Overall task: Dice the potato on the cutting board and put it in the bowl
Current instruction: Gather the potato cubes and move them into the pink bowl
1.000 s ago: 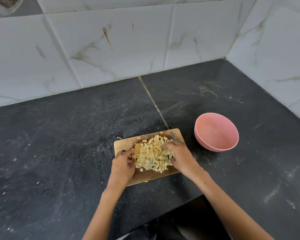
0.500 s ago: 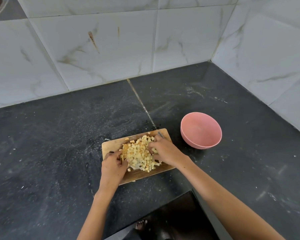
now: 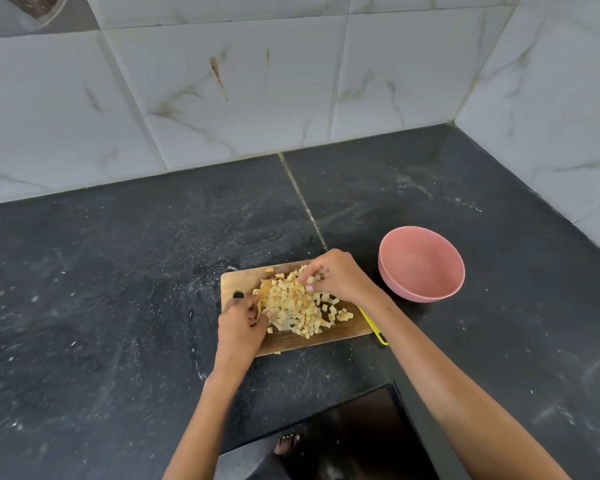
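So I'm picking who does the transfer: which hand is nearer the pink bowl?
Right. The right hand is over the board's far right corner, beside the pink bowl; the left hand is at the pile's opposite side.

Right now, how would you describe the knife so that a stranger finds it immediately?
Start at the wooden cutting board on the dark counter. Look along the board's right edge, under the right hand's wrist. The knife lies there, mostly hidden; its bright yellow-green handle is the only vivid colour beside the pale potato cubes.
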{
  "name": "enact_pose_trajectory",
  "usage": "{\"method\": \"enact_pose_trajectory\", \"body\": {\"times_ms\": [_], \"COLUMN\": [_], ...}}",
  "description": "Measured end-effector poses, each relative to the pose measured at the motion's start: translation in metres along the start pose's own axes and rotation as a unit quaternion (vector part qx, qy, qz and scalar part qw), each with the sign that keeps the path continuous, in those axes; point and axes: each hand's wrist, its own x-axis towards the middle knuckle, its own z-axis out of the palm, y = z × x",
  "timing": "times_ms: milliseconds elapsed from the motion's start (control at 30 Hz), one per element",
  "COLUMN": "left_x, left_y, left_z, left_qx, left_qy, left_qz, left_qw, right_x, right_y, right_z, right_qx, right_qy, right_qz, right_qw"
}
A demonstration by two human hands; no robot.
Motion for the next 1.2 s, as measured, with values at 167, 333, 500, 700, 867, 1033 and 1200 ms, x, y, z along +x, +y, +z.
{"method": "enact_pose_trajectory", "body": {"times_ms": [167, 333, 500, 700, 867, 1033, 1200], "left_x": [-0.003, -0.004, -0.005, -0.008, -0.009, -0.009, -0.009], "left_y": [-0.002, -0.003, -0.004, -0.005, -0.005, -0.001, -0.003], "left_z": [0.001, 0.002, 0.002, 0.001, 0.004, 0.004, 0.005], "left_qx": [-0.011, -0.028, -0.046, -0.052, -0.047, -0.048, -0.058], "left_qy": [0.004, 0.011, 0.007, 0.013, 0.022, 0.021, 0.022], "left_qz": [0.004, 0.003, 0.009, 0.014, 0.02, 0.025, 0.018], "left_qw": [1.0, 1.0, 0.999, 0.998, 0.998, 0.998, 0.998], "right_x": [0.0, -0.002, -0.018, -0.04, -0.052, -0.036, -0.042], "right_y": [-0.007, 0.0, 0.012, 0.027, 0.032, 0.02, 0.008], "right_z": [0.008, 0.013, 0.006, 0.001, 0.018, 0.035, 0.023], "right_qx": [0.017, -0.001, 0.037, 0.054, -0.08, -0.041, 0.081], "right_qy": [0.027, 0.045, 0.074, 0.113, -0.006, 0.03, 0.13], "right_qz": [-0.005, -0.009, -0.003, 0.064, 0.219, 0.173, 0.139], "right_qw": [0.999, 0.999, 0.997, 0.99, 0.972, 0.984, 0.978]}}
